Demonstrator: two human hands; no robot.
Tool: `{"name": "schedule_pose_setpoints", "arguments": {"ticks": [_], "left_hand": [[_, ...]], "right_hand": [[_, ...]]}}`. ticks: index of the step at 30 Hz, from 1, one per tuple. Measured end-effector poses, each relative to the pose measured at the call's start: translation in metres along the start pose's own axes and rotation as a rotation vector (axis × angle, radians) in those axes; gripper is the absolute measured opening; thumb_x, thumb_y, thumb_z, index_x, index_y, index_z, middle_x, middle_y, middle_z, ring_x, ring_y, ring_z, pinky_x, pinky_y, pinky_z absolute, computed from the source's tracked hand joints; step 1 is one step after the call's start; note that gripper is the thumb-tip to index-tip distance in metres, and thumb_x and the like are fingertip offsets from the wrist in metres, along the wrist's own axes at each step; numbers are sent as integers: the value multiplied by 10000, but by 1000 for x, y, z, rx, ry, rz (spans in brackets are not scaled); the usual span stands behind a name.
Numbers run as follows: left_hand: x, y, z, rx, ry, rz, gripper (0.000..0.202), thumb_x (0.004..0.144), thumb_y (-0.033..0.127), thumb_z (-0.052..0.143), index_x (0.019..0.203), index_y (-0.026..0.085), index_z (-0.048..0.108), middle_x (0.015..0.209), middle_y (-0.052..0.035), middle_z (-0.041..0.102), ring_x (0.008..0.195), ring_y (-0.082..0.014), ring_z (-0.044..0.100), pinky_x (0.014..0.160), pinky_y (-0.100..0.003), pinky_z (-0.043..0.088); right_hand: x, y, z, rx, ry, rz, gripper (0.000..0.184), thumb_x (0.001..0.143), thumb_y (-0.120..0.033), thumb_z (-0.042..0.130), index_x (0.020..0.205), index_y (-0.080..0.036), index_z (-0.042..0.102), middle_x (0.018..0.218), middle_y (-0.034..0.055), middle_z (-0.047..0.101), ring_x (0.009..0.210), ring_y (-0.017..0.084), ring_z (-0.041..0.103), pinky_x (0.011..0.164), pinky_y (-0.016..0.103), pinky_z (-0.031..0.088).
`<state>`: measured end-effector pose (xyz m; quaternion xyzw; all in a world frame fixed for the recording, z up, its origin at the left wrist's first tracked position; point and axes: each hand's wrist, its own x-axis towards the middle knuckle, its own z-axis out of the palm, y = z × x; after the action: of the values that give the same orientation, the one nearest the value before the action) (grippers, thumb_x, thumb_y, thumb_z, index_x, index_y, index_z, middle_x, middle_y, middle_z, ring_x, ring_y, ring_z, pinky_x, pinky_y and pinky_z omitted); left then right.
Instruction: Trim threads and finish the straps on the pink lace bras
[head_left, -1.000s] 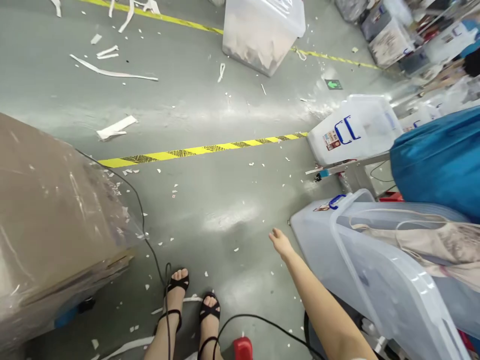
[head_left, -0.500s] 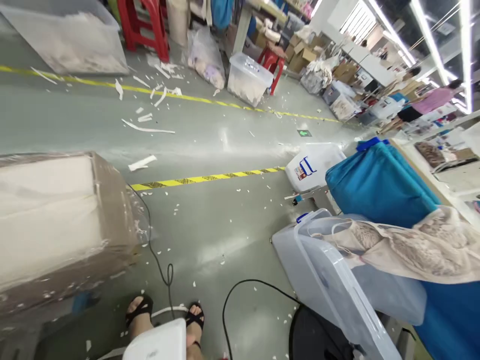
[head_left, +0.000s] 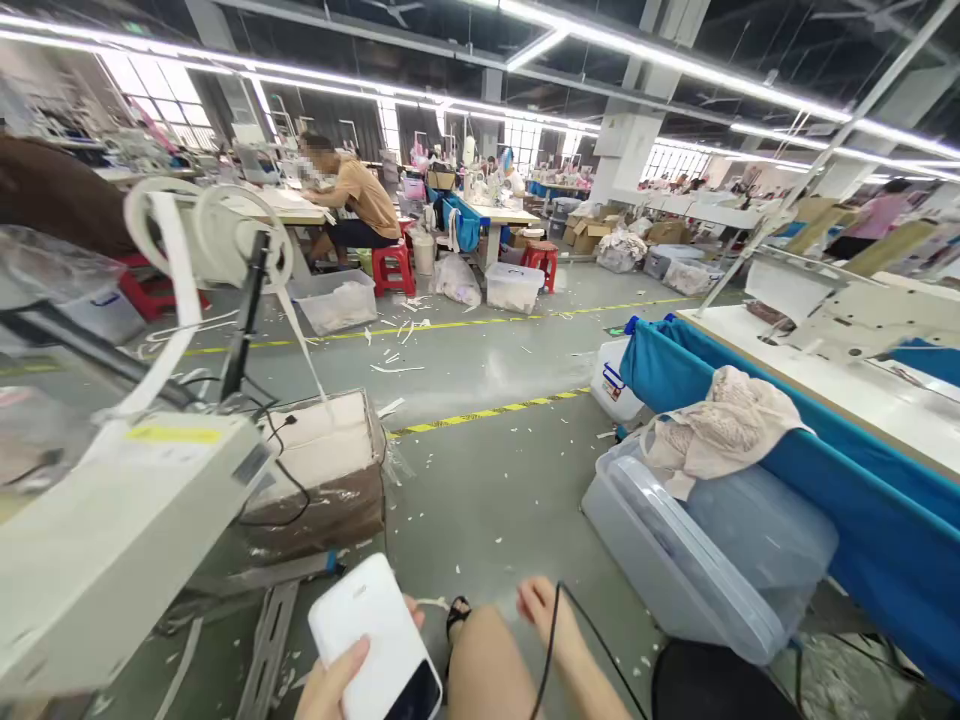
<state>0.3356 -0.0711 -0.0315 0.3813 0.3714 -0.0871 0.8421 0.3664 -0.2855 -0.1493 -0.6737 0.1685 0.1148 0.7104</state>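
My left hand point(head_left: 330, 688) sits at the bottom edge, fingers wrapped round a white power bank point(head_left: 375, 635) with a dark end. My right hand point(head_left: 546, 612) is just right of it above my knee, closed on a thin black cable point(head_left: 551, 640) that runs down out of view. Between the two hands I see one sandalled foot on the grey floor. A cream machine body point(head_left: 112, 530) with a yellow label stands close on my left.
A clear plastic bin point(head_left: 697, 560) with beige lace fabric point(head_left: 724, 425) draped over it sits at right, beside a blue-skirted table point(head_left: 825, 480). A wrapped cardboard box point(head_left: 322, 470) is at left. Yellow floor tape, scraps, bins, red stools and seated workers lie beyond.
The view has swung up from the floor to the whole workshop. The power bank has come up in my left hand, and my right hand has come in and taken the black cable.
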Motion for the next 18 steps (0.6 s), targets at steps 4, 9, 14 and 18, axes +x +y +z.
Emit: {"name": "schedule_pose_setpoints", "arguments": {"ticks": [4,9,14,18], "left_hand": [[-45,-2,-20,5,92,242,618,446,241,714,1048,170,587,833,-71,702,1045,-342,562,909,-439,464],[-70,-2,-36,-22,136,460,404,634,204,589,1037,178,576,825,-49,686,1100,-270,541,1008,-434,375],[-68,-3,-48,-11,127,501,313,727,196,516,1029,138,571,956,-93,667,1095,-242,549,962,-375,431],[-61,-4,-50,57,120,507,333,716,221,545,1026,102,560,1024,-143,643,1042,-291,575,878,-393,484]], "right_hand": [[-49,-29,24,-92,-314,-192,271,729,-442,602,819,-193,663,726,16,653,718,179,607,698,287,483],[-111,-27,68,-290,-567,-312,336,682,-382,631,973,-214,652,849,26,679,799,199,630,740,308,495],[-127,-45,99,-504,-545,-566,929,475,-334,803,1289,-134,403,1330,157,414,1221,301,393,1025,391,310],[-119,-80,123,-725,-677,-731,942,496,-328,799,1298,-107,356,1245,175,478,1140,303,465,955,386,386]]}}
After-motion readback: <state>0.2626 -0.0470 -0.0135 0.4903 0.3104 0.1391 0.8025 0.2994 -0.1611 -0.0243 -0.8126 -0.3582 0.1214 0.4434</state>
